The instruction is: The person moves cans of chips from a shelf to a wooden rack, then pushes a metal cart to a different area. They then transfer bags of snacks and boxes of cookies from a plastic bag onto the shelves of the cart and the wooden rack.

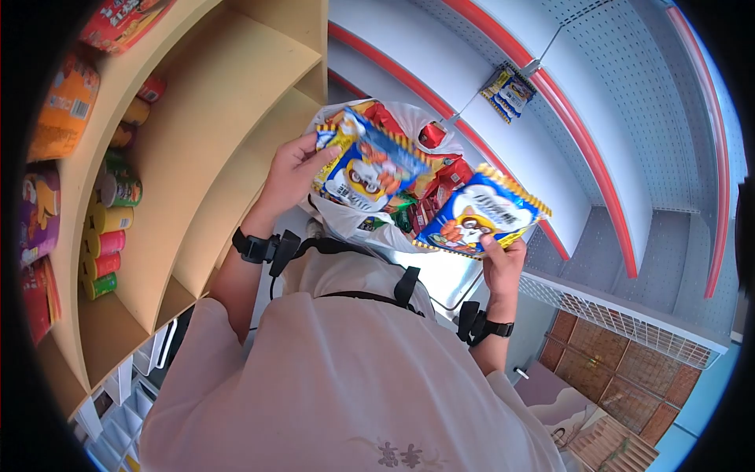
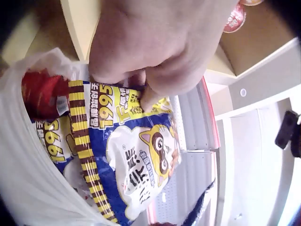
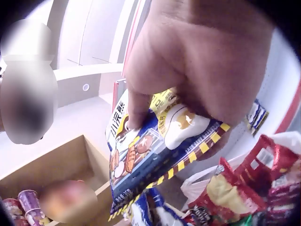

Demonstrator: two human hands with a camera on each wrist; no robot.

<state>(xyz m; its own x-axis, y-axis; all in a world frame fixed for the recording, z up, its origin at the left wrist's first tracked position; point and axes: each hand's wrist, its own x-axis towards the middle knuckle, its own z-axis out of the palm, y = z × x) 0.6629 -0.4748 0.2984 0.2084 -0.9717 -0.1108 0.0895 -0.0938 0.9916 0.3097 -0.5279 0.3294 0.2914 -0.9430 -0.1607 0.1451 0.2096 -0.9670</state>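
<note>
My left hand (image 1: 296, 175) pinches the edge of a blue, white and yellow snack bag (image 1: 366, 169) with a cartoon animal on it, above a white plastic bag (image 1: 338, 214). In the left wrist view the left hand (image 2: 155, 42) holds that snack bag (image 2: 136, 160) by its yellow side. My right hand (image 1: 503, 267) grips a similar snack bag (image 1: 474, 216) at its lower edge, thumb on the front. The right wrist view shows the right hand (image 3: 193, 66) on this snack bag (image 3: 155, 141). Red and green packets (image 1: 447, 182) fill the white bag.
At the left stands a wooden shelf (image 1: 228, 63) with cans (image 1: 118, 189) and bagged snacks (image 1: 67, 98). White shelves with red edges (image 1: 586, 157) rise at the right, where similar small bags (image 1: 510, 93) hang. A wire basket (image 1: 621, 315) is below them.
</note>
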